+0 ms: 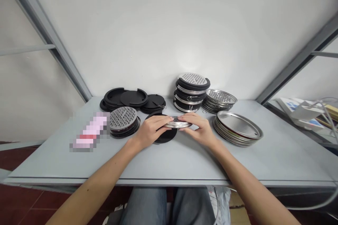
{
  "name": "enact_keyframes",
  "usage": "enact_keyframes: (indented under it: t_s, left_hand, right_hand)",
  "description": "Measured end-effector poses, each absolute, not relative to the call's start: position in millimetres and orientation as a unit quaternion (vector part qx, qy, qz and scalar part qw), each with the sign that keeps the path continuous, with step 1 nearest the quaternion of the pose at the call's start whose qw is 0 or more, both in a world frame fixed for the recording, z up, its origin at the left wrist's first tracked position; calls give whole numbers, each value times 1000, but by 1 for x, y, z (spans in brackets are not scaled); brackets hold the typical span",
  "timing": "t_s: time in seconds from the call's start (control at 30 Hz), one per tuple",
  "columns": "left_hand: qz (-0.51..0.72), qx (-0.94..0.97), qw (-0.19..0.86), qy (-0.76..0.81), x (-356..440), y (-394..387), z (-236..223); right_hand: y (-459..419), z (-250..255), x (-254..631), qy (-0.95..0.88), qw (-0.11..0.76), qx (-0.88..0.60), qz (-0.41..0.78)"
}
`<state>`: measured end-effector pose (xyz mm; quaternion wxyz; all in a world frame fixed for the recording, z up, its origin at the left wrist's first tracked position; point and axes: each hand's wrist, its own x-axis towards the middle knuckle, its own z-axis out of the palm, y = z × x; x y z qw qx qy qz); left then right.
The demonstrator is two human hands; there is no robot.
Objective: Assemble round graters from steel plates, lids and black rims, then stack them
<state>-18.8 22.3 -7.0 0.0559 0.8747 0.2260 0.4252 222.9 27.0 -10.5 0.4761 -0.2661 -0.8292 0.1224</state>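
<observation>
My left hand and my right hand grip opposite edges of some thin, shiny round metal plates, held together flat above the table. The thumbs are below the rim and the fingers lie over the top, so much of the upper face is hidden. Under and behind them lies a black disc, partly covered by the left hand. Left of that hand is a pile topped by a round grater plate. To the right of my right hand stands a stack of smooth silver round plates.
At the back left are black ring-shaped trays and black discs with a small wire clip. A tall stack of black and silver assemblies stands behind my hands, beside more grater plates. Grey frame posts flank the table.
</observation>
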Motion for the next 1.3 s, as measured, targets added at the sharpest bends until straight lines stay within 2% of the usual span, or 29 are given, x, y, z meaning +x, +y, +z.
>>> enact_keyframes:
  t_s: [0.13,0.3,0.57,0.73,0.9,1.13,1.3]
  left_hand:
    - [465,852,80,227,-20,20,-8]
    - [501,820,113,255,-21,18,-2]
    - [458,821,43,337,-21,21,-2]
    - [459,845,22,275,-18,19,-2]
    - [459,860,16,224,-19,20,-2]
    - [499,841,89,189,-22,18,0]
    - [477,830,72,281,-26,22,0]
  right_hand:
    - [34,-11,229,-821,458,-322,111]
    - [40,-12,238,-793,485,-324,176]
    - [34,-5,242,-745,566,-330,120]
    - [31,-9,236,-797,525,-292,61]
    - [33,-13,235,-801,504,-323,10]
    - [39,-10,241,-798,486,-350,62]
    - [41,-14,246,-775,528,-340,70]
